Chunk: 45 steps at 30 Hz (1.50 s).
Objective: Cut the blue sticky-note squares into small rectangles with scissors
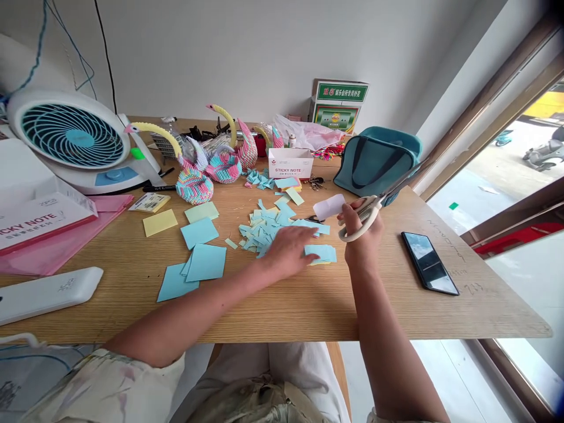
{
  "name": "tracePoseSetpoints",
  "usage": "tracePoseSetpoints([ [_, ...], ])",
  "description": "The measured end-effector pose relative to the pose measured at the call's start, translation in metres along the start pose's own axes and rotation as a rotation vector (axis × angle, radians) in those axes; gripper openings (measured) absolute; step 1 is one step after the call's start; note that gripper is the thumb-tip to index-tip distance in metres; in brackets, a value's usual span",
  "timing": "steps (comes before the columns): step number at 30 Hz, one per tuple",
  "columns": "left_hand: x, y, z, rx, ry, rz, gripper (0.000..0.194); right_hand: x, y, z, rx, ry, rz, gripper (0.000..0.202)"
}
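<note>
My right hand (363,235) is wrapped round a pair of scissors (375,205) with white handles, its blades pointing up and to the right. Over the paper strips, my left hand (288,249) reaches with fingers stretched out and thumb apart. Its thumb lies at a small stack of blue paper strips (321,253), and its fingertips are close to another blue strip stack (318,228). Whether the fingers press on the paper I cannot tell. A loose heap of cut blue strips (259,231) spreads left of that hand. A curved white paper piece (329,207) lies beside the scissors.
Blue sticky notes (207,262) and a yellow one (160,223) lie to the left. Folded-paper swans (194,187), a sticky note box (291,164) and a teal bag (374,161) stand behind. A fan (79,138) is far left, a phone (429,262) right.
</note>
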State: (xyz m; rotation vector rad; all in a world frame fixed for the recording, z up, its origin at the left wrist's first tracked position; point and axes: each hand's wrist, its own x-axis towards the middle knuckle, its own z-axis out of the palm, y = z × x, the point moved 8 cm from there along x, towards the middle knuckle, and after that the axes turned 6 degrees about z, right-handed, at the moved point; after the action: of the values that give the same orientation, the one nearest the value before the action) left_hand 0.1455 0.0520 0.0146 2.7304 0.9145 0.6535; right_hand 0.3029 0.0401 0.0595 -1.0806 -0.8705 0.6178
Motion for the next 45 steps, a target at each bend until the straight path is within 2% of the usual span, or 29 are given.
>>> tracePoseSetpoints([
  [2,-0.014,-0.037,-0.016,0.089,0.023,-0.161,0.074,-0.001,-0.002,0.002,0.018,-0.012,0.006,0.022],
  [5,-0.04,-0.091,-0.023,0.148,-0.072,-0.437,0.1,-0.001,-0.003,0.002,0.001,-0.031,0.019,0.022],
  [8,-0.053,-0.11,-0.014,0.147,-0.18,-0.502,0.111,0.0,0.002,0.008,-0.109,-0.144,0.094,0.023],
  [12,-0.054,-0.109,-0.009,0.142,-0.151,-0.491,0.105,-0.018,0.025,0.035,-0.34,-0.519,0.271,0.026],
  [14,-0.053,-0.108,-0.011,0.137,-0.118,-0.489,0.1,-0.034,0.036,0.05,-0.44,-0.699,0.285,0.028],
  [16,-0.053,-0.109,-0.013,0.123,-0.088,-0.473,0.097,-0.046,0.043,0.061,-0.508,-0.807,0.264,0.033],
  [18,-0.055,-0.111,-0.016,0.094,-0.059,-0.456,0.092,-0.047,0.047,0.063,-0.559,-0.823,0.263,0.038],
  [20,-0.059,-0.113,-0.019,0.071,-0.039,-0.445,0.087,-0.035,0.044,0.053,-0.655,-0.768,0.248,0.043],
  [22,-0.062,-0.113,-0.021,0.071,-0.037,-0.44,0.087,-0.016,0.034,0.033,-0.864,-0.684,0.18,0.045],
  [24,-0.066,-0.113,-0.021,0.086,-0.067,-0.453,0.093,0.002,0.023,0.011,-1.174,-0.651,0.122,0.046],
  [27,-0.07,-0.11,-0.019,0.105,-0.129,-0.48,0.101,0.017,0.017,-0.019,-1.65,-0.708,0.111,0.044],
  [30,-0.07,-0.107,-0.02,0.114,-0.157,-0.488,0.099,0.015,0.021,-0.033,-1.902,-0.827,0.172,0.044],
  [33,-0.069,-0.106,-0.023,0.129,-0.177,-0.515,0.096,0.008,0.024,-0.023,-1.995,-0.908,0.188,0.047],
  [36,-0.067,-0.105,-0.026,0.149,-0.194,-0.517,0.092,0.001,0.023,0.001,-2.019,-0.939,0.178,0.045],
  [40,-0.066,-0.107,-0.027,0.155,-0.191,-0.496,0.088,-0.013,0.019,0.034,-1.953,-1.083,0.092,0.042],
  [42,-0.066,-0.108,-0.027,0.145,-0.172,-0.472,0.085,-0.018,0.018,0.04,-1.913,-1.135,0.061,0.041],
  [45,-0.067,-0.111,-0.025,0.124,-0.149,-0.452,0.084,-0.014,0.017,0.035,-1.904,-1.104,0.06,0.043],
])
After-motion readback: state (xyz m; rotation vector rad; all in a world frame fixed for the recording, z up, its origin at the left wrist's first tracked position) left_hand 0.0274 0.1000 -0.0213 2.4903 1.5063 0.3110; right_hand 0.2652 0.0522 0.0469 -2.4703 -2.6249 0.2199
